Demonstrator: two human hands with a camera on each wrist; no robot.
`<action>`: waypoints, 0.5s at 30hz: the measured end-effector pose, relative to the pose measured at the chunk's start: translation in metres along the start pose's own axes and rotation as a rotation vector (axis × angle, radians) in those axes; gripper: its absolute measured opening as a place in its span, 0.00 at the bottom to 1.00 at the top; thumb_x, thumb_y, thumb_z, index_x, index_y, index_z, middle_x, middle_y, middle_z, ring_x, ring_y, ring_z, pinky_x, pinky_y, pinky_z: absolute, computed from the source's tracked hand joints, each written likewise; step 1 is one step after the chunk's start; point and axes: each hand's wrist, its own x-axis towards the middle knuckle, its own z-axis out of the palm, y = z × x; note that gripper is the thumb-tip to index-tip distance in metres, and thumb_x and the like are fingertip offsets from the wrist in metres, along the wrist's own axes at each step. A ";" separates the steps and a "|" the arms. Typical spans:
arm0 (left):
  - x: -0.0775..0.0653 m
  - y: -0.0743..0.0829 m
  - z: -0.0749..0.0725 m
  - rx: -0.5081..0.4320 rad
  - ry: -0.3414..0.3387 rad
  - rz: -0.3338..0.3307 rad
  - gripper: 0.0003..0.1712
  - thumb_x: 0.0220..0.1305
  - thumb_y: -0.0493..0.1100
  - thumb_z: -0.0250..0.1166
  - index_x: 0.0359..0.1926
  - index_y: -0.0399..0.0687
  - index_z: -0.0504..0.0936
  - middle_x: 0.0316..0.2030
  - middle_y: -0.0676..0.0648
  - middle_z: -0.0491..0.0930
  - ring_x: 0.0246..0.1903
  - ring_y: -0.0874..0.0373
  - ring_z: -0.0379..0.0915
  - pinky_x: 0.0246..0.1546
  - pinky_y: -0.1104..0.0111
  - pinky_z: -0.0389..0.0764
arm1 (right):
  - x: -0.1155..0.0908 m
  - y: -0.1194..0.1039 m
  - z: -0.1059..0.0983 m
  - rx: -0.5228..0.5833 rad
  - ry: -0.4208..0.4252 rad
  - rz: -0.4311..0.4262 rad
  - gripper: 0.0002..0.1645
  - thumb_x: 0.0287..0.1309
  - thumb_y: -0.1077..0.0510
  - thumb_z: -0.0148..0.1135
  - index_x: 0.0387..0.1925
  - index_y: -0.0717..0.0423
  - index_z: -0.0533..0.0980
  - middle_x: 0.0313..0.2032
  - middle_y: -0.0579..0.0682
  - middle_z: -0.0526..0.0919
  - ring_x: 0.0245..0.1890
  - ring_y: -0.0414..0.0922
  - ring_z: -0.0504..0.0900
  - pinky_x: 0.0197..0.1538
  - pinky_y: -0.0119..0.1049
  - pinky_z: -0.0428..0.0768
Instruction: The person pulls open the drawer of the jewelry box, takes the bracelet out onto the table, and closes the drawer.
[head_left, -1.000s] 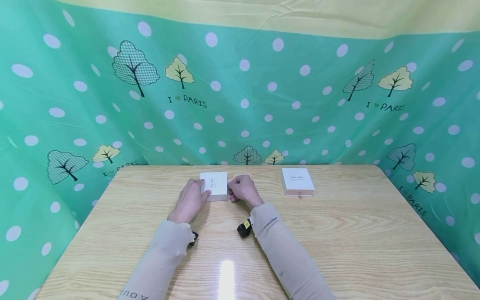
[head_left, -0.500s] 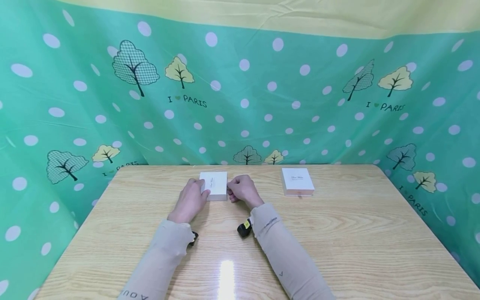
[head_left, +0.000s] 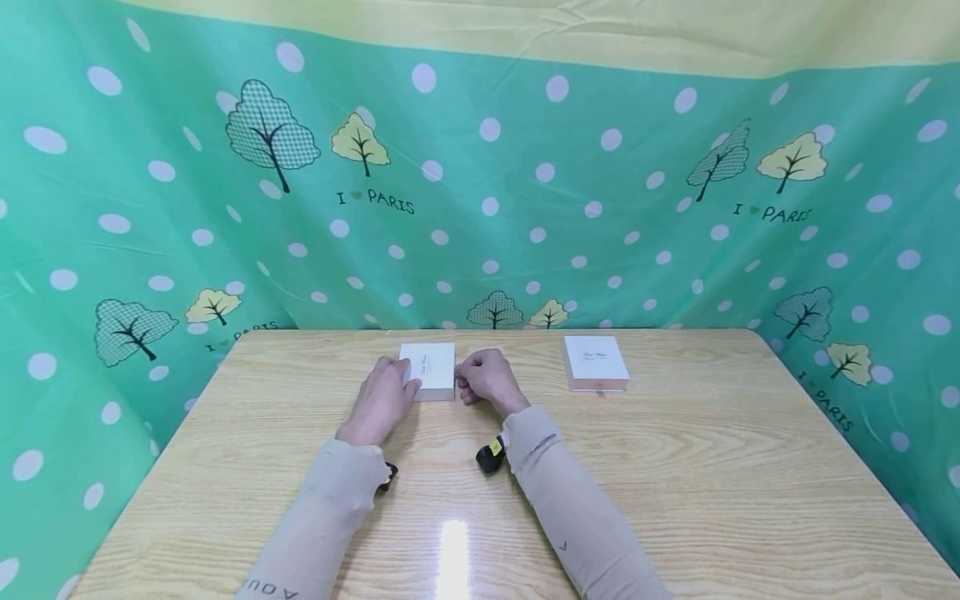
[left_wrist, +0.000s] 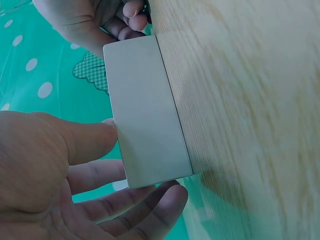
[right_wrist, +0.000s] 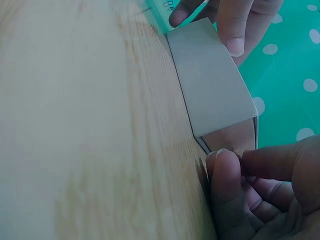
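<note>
A small white cardboard box (head_left: 429, 371) with thin dark lettering lies on the wooden table near its back edge. My left hand (head_left: 381, 398) holds the box's left side, its thumb (left_wrist: 95, 142) on the top and the other fingers round the far end. At the right side, the right hand (head_left: 487, 379) pinches thumb and forefinger together against the box's copper-pink end (right_wrist: 232, 136). Between those fingertips is a small tab, mostly hidden by them. The box's plain grey-white long side (left_wrist: 145, 110) faces the left wrist view.
A second white box (head_left: 596, 360) with similar lettering and a copper-pink front stands to the right, apart from the hands. Behind the wooden table (head_left: 720, 475) hangs a green dotted curtain (head_left: 517, 167) printed with trees. Both wrists wear black cameras.
</note>
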 end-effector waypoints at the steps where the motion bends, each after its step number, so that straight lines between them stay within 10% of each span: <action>1: 0.000 0.000 0.000 0.001 0.001 0.000 0.28 0.68 0.42 0.58 0.61 0.27 0.68 0.54 0.30 0.69 0.53 0.37 0.69 0.55 0.49 0.72 | 0.000 0.000 0.000 0.005 -0.001 0.002 0.11 0.62 0.62 0.59 0.31 0.67 0.80 0.27 0.59 0.82 0.16 0.44 0.80 0.26 0.38 0.84; 15: 0.000 0.001 -0.002 -0.008 -0.015 -0.002 0.28 0.68 0.42 0.58 0.62 0.27 0.68 0.54 0.30 0.69 0.54 0.37 0.69 0.56 0.50 0.71 | 0.001 0.003 -0.002 0.011 -0.011 0.027 0.10 0.64 0.61 0.56 0.30 0.63 0.80 0.25 0.55 0.81 0.14 0.42 0.76 0.18 0.33 0.79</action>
